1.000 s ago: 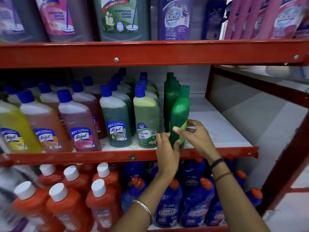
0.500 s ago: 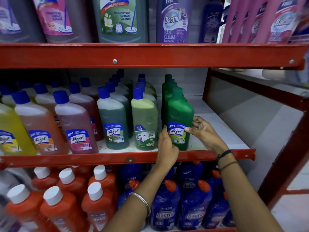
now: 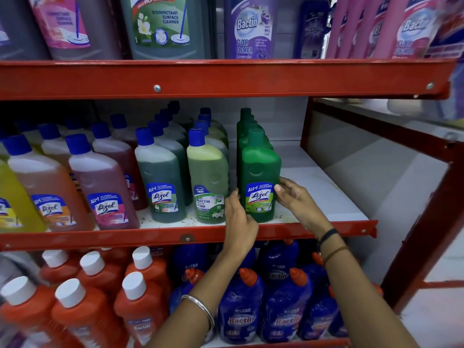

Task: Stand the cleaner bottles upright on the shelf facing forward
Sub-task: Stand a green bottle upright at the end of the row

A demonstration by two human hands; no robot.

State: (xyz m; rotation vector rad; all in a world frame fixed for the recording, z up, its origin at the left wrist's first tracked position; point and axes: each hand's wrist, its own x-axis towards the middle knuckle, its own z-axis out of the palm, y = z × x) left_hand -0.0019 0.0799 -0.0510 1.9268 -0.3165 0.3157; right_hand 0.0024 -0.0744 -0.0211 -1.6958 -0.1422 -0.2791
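Green bottle now upright, label forward, at shelf front; a second ago edge-on. Left hand and right hand flank it, fingers loose, barely touching. This bottle appears done.

Lower left of frame: orange bottles with white caps, packed upright. Lower center: blue Bactin bottles with orange caps. Top right: pink Bactin refill packs. White tiled floor at lower right, past the rack's edge.
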